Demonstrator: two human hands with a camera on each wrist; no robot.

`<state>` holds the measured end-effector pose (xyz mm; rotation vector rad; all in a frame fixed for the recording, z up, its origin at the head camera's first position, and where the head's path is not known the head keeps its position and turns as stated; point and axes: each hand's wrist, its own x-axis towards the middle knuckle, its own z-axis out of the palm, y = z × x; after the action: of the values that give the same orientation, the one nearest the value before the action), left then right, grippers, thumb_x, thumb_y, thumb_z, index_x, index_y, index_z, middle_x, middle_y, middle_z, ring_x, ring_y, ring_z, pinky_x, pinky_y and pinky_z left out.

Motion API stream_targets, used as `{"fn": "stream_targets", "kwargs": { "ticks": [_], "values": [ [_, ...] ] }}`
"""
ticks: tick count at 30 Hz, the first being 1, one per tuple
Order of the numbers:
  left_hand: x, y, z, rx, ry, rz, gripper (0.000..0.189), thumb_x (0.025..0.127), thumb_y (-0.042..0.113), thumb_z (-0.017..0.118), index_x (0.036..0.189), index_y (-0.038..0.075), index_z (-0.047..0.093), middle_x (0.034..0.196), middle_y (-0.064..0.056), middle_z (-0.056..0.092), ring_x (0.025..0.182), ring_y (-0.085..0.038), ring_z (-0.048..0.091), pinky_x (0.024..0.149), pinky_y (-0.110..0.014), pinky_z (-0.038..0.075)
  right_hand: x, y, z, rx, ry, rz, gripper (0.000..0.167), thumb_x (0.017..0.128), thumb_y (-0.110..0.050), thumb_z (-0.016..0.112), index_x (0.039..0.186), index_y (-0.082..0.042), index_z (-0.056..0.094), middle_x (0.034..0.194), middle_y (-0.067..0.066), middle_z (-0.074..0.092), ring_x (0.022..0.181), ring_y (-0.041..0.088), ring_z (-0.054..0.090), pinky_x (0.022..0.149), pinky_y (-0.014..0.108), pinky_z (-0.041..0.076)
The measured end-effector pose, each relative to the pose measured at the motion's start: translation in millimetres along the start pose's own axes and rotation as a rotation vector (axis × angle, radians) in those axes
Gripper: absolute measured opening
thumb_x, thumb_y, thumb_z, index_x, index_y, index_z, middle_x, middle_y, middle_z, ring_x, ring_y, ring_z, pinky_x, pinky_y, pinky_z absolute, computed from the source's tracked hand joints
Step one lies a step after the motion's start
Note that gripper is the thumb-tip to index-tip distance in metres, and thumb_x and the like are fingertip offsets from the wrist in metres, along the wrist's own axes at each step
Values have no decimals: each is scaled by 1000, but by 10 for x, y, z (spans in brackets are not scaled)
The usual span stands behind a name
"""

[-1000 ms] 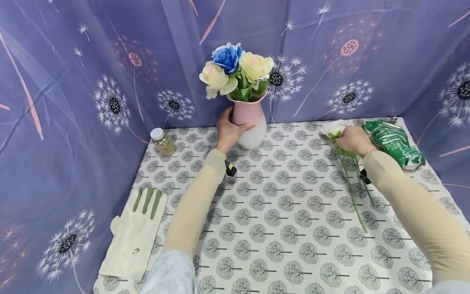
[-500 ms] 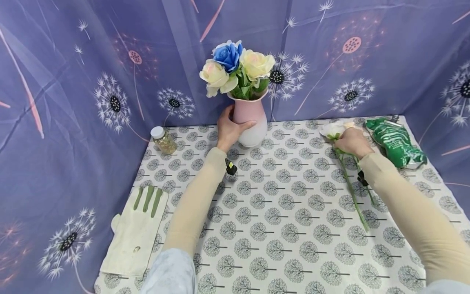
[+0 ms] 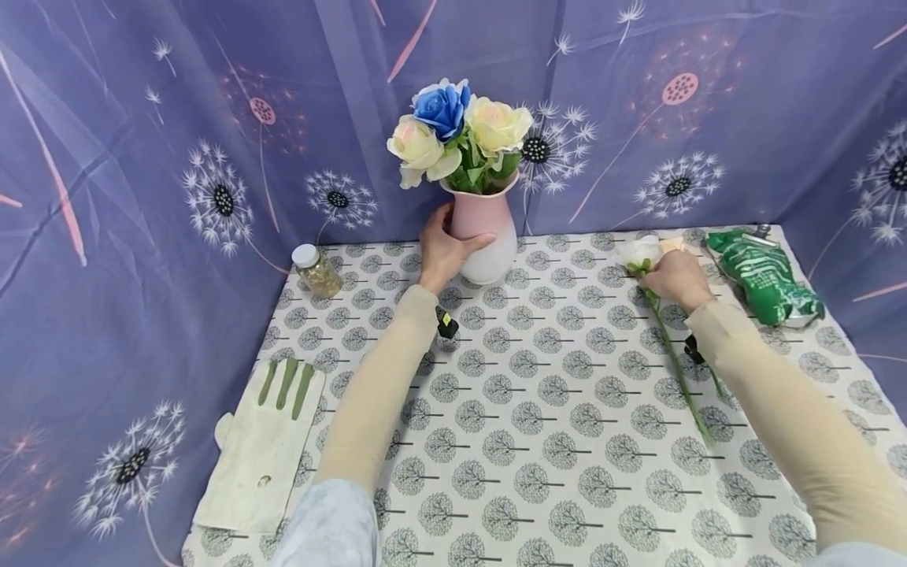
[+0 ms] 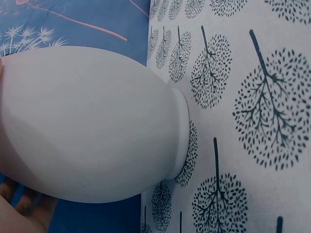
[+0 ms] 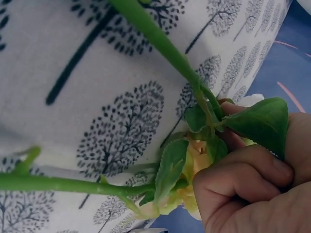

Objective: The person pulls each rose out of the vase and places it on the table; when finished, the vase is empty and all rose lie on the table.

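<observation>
A pink-to-white vase (image 3: 489, 248) stands upright at the back of the table, bearing a blue rose (image 3: 442, 109) and two cream roses. My left hand (image 3: 441, 250) grips its left side, thumb across the front; in the left wrist view the pale vase body (image 4: 97, 121) hides most of that hand. At the right, my right hand (image 3: 678, 277) pinches a white rose (image 3: 638, 250) just below its bloom. The right wrist view shows curled fingers (image 5: 238, 179) by its leaves and green stem (image 5: 160, 41). A second, yellowish rose (image 5: 197, 158) lies beside it, partly hidden by the hand.
A green shiny packet (image 3: 768, 279) lies at the back right corner. A lidded glass jar (image 3: 317, 272) is at the back left, and white gloves with green fingers (image 3: 258, 457) lie front left. Patterned purple fabric (image 3: 248, 181) walls the back and sides.
My right hand has shifted slightly left and toward me, and the white rose's bloom has turned a little. My left hand has stayed on the vase.
</observation>
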<state>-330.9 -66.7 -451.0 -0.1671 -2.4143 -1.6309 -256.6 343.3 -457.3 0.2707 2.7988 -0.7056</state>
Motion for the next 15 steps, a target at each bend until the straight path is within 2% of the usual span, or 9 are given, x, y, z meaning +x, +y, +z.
{"fn": "stream_targets", "kwargs": {
  "ticks": [4,7,11,15],
  "values": [
    [-13,2,5,-5,1,2,102,71,36,105,156,8,55,155,-16,65,139,-33,65,122,-46,53,9,31,38,-11,4,-1,33,97,-24,73,73,-7,59,67,4,58,65,22,54,59,33,48],
    [-16,1,4,-6,4,0,102,71,35,105,156,9,55,154,-16,65,139,-32,65,121,-46,53,1,34,53,0,8,-2,30,97,-24,74,81,-1,64,70,7,61,64,22,54,57,33,48],
    [-14,3,3,-4,4,-2,102,71,35,105,156,8,54,154,-16,65,139,-32,65,121,-46,53,-25,26,58,18,19,8,34,97,-25,75,97,8,68,78,15,68,66,24,58,57,34,50],
    [-9,3,2,-5,5,1,102,72,34,105,156,8,54,154,-17,65,139,-33,65,121,-46,53,-58,15,58,17,22,20,40,97,-30,77,105,9,70,88,21,73,70,26,60,59,36,51]
  ]
}}
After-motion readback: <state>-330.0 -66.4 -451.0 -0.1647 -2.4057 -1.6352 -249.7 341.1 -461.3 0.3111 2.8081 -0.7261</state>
